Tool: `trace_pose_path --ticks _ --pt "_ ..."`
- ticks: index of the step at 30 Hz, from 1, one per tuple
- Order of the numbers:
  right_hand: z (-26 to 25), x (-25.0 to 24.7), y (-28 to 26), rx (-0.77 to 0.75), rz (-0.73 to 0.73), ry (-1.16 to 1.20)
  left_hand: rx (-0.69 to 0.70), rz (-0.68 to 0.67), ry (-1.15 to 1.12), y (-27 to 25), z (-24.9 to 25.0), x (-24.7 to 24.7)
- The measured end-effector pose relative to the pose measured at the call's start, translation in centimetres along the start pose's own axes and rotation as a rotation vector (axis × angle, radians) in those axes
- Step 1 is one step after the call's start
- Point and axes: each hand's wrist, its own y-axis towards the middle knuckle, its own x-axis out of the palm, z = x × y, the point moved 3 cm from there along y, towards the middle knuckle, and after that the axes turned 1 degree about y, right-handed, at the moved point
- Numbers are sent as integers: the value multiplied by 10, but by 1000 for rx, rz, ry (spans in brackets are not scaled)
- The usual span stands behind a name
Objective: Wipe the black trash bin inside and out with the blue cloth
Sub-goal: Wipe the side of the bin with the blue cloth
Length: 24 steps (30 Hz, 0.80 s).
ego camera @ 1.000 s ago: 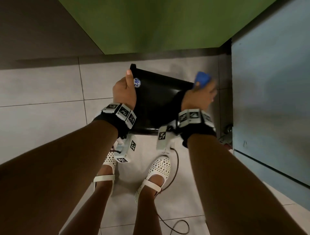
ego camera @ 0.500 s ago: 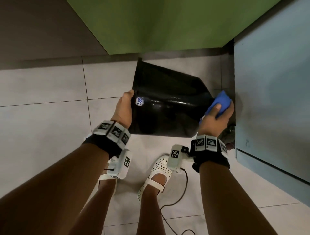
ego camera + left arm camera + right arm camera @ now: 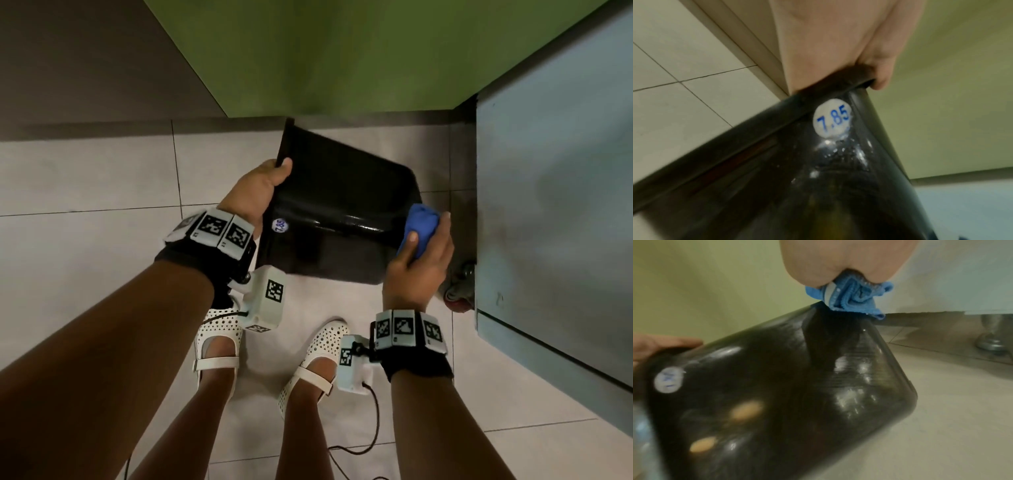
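The black trash bin is held off the floor, tipped on its side with its base toward the right. A round white price sticker marks its glossy outer wall. My left hand grips the rim at the bin's left end, thumb over the edge. My right hand holds the bunched blue cloth against the bin's right end near the base. In the right wrist view the cloth touches the bin at its upper edge. The bin's inside is hidden.
A pale blue cabinet stands close on the right, with a metal foot by my right hand. A green wall panel rises behind the bin. My feet in white shoes stand on the tiled floor, with a cable trailing.
The bin has rotated so its base swung right and down. My right hand with the cloth slid from the far upper edge down to the bin's right end.
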Motion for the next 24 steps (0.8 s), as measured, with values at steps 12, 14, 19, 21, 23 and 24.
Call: trace_pose_path --ticks 12,14,19,21,23,24 --pt "-72 92 -39 -153 -361 -77 50 197 297 -5 -31 8" --pt "-70 94 -19 -71 -359 -102 49 199 304 -11 -34 6" --pt "-82 98 3 -166 -367 -80 53 209 324 -14 -38 5" --pt "-82 99 -16 -262 -457 -76 61 212 299 -14 -34 5" --pt "-74 99 -43 -301 -516 -59 47 217 280 -11 -35 4" --pt "-68 99 -55 -298 -517 -48 21 221 277 -10 -39 3"
